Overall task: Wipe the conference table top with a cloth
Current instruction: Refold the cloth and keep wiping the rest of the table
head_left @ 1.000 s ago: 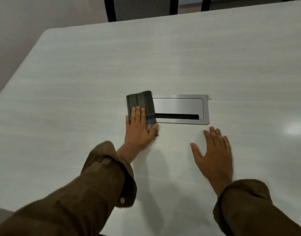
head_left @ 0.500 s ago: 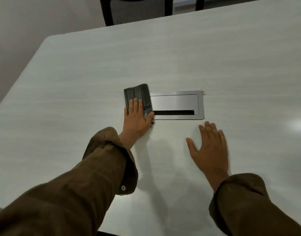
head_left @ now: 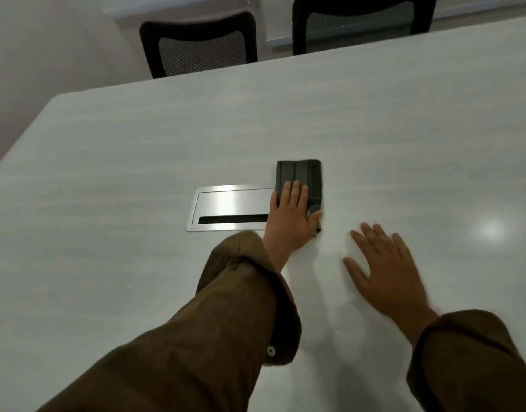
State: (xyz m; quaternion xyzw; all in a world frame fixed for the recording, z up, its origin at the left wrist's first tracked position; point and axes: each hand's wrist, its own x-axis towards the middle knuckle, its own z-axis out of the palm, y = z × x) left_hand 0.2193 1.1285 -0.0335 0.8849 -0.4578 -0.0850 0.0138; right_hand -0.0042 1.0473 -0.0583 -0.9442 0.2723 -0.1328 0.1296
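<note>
At the right end of the metal cable hatch: left grip is flat, fingers straight, pressing the folded dark cloth onto the tabletop, not clenched round it. The cloth's far half shows beyond the fingertips. Right grip is released, palm flat just beside, blurred. Cloth looks soft, thin and light, so it will likely bunch if shoved by one edge; load it mid-fold, palm down. Versus 1 s ago: cloth and left grip have crossed from the hatch's left end to its right.

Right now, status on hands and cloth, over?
Left hand presses cloth flat. Right hand flat on table. Cloth at right end of metal hatch.
</note>
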